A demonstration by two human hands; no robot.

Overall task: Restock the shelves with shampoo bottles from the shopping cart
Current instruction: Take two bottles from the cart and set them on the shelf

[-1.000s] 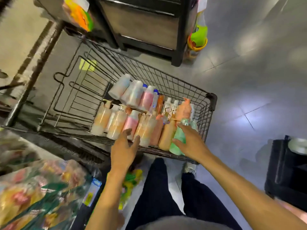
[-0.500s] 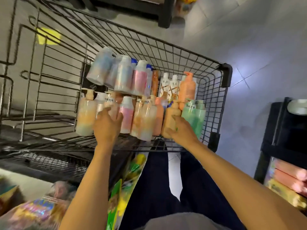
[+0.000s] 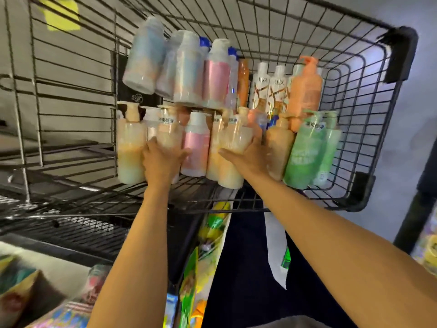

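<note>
Both hands are reaching into the shopping cart [image 3: 399,58], where the shampoo bottles [image 3: 216,74] are sitting packed in 2 rows at the near end. The left hand [image 3: 160,162] is gripping a peach pump bottle [image 3: 169,134], fingers [image 3: 149,147] curling round it, right beside a pink bottle [image 3: 196,147]. The right hand [image 3: 251,157] is wrapping round a second peach bottle [image 3: 237,138]. 2 green bottles [image 3: 305,152] are sitting at the right end, untouched.
</note>
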